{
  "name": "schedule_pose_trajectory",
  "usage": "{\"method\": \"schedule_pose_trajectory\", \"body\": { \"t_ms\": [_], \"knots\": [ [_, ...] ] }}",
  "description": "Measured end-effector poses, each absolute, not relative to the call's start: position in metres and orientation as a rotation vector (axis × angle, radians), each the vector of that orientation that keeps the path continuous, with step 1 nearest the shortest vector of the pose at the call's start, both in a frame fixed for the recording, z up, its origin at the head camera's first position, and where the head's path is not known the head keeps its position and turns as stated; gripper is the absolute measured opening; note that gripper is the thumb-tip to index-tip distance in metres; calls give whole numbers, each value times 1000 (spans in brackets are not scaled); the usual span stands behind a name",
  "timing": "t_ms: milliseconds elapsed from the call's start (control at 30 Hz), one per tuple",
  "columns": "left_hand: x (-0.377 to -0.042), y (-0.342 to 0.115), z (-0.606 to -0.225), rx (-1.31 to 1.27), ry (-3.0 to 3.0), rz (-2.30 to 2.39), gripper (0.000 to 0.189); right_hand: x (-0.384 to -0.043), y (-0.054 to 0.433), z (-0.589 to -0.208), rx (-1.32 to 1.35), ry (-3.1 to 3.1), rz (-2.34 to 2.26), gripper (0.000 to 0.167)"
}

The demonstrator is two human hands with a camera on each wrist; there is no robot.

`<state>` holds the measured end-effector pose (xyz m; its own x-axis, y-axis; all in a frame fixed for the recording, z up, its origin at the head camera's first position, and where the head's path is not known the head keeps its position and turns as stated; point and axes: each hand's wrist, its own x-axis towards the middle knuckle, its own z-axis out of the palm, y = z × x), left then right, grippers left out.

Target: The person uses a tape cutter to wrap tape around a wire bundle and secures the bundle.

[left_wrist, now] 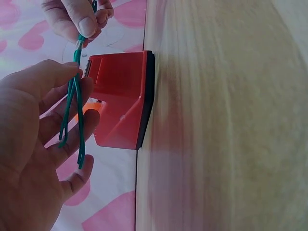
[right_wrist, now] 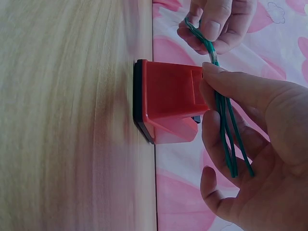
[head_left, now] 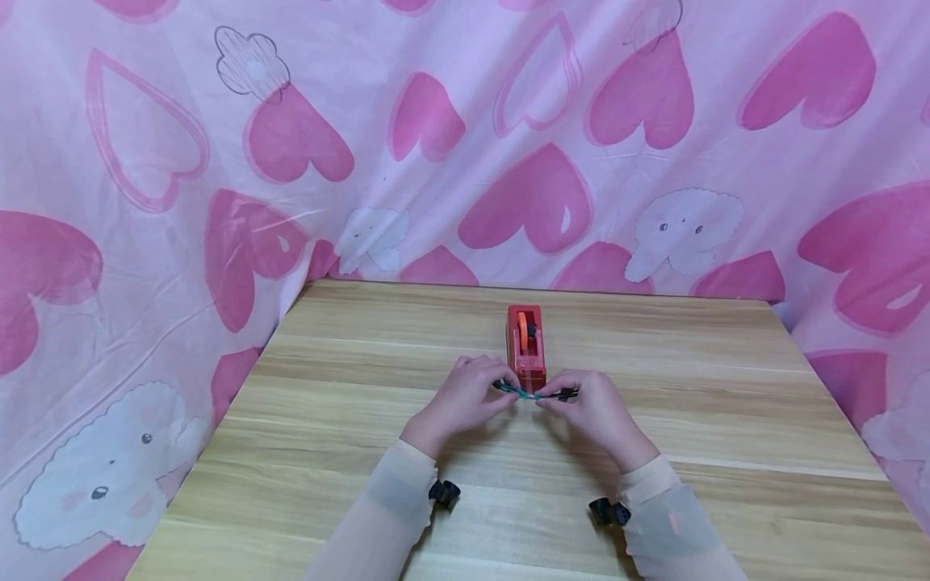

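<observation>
A bundle of thin green wires [head_left: 528, 395] is stretched between both hands, just in front of a red tape dispenser [head_left: 526, 343]. My left hand [head_left: 468, 395] pinches one side of it between thumb and fingertips. My right hand [head_left: 596, 410] pinches the other side in the same way. In the left wrist view, loose ends of the green wires [left_wrist: 79, 115] hang over the left fingers; ends also fan out across the right palm in the right wrist view. A shiny clear band, apparently tape [right_wrist: 213, 57], wraps the bundle's middle between the hands.
The dispenser has a black base [left_wrist: 148, 98] and an orange tape core [head_left: 522, 332]. It stands on a wood-grain table [head_left: 349, 387]. Pink heart-print cloth [head_left: 436, 186] hangs behind the table and along its sides.
</observation>
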<state>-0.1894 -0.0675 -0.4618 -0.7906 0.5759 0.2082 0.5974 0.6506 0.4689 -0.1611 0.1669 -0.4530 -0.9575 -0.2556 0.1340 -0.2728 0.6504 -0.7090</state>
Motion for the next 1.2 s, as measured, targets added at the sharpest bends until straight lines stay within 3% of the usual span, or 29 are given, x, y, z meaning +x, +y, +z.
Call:
{"method": "schedule_pose_trajectory", "body": {
  "t_ms": [933,1200],
  "knots": [
    [-190,-70,-461,-1092,-2561,-744,9,-160,163,-449,423,-2854,1145,14],
    [-189,-70,-461,-1083,-2515,-711,10,-162,164,-447,437,-2885,1135,27]
  ]
}}
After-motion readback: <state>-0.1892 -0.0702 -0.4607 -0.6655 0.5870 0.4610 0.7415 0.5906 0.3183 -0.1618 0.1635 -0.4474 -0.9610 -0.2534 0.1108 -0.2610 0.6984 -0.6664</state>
